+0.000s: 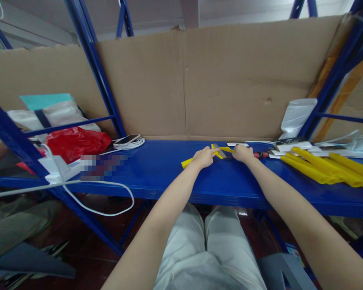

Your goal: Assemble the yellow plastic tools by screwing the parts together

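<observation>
Over the blue shelf (166,161), my left hand (203,157) is closed around a yellow-handled tool (186,162). The handle's end sticks out on the left, and a flat grey-and-yellow head (219,152) shows past my fingers; its exact kind is unclear. My right hand (243,153) is closed, with a thin yellow piece (228,149) reaching from its fingers toward that head. Whether the two yellow parts are joined cannot be made out. Just right of my right hand lies a red-and-black handled tool (261,154), partly hidden by the wrist.
Several yellow tubes (308,166) lie at right, beside white and black boxes (293,144). A phone (127,139) rests on a coiled white cable at left, near a red bag (78,143). Cardboard (230,80) walls the back; blue posts (98,76) stand at the sides. Another person sits at far left.
</observation>
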A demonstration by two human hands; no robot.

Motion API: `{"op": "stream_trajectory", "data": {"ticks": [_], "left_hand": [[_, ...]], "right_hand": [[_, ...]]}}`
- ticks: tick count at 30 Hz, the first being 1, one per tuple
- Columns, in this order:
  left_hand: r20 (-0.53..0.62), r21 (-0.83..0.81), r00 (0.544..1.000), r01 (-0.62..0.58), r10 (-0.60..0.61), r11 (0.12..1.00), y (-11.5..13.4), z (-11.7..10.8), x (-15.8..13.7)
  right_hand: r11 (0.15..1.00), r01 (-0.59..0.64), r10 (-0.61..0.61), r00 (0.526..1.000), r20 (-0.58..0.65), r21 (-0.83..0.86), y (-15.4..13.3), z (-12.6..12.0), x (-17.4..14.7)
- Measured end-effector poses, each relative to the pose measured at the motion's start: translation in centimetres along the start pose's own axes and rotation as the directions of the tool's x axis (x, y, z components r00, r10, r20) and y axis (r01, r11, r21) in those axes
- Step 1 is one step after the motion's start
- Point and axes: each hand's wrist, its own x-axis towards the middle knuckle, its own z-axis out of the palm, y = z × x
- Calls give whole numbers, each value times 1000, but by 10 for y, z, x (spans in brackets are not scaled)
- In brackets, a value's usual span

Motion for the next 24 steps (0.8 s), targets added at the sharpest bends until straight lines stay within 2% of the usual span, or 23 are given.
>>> {"op": "stream_trajectory", "data": {"ticks": [4,8,11,14,16,18,19,21,24], "left_hand": [[-15,5,1000,-12,12,1000,0,0,0],[-10,6,1000,-25,25,1000,0,-1,0],[-12,1,999,-30,30,1000,0,-2,0],[-36,-11,999,-41,41,999,1,-2,0],[-55,-17,997,-46,45,999,1,-2,1],[-69,-25,997,-46,44,999,2,-2,1],[-74,-29,996,-46,43,999,2,-3,1],[-81,-37,996,-47,43,998,3,-3,1],[-84,-41,995,-51,47,998,3,-3,1]], "right_hand": [[992,-29,40,995,-88,120,7,-3,0],[947,-15,90,971,-220,321,14,-4,4],[869,71,109,938,-329,490,18,-4,9],[718,154,175,904,-390,679,17,-3,14],[554,164,239,907,-345,816,13,-5,14],[396,122,266,933,-241,910,7,-7,11],[343,91,262,947,-188,935,4,-9,8],[300,33,227,968,-104,954,-1,-13,1],[290,-61,111,993,30,955,-5,-17,-9]]}}
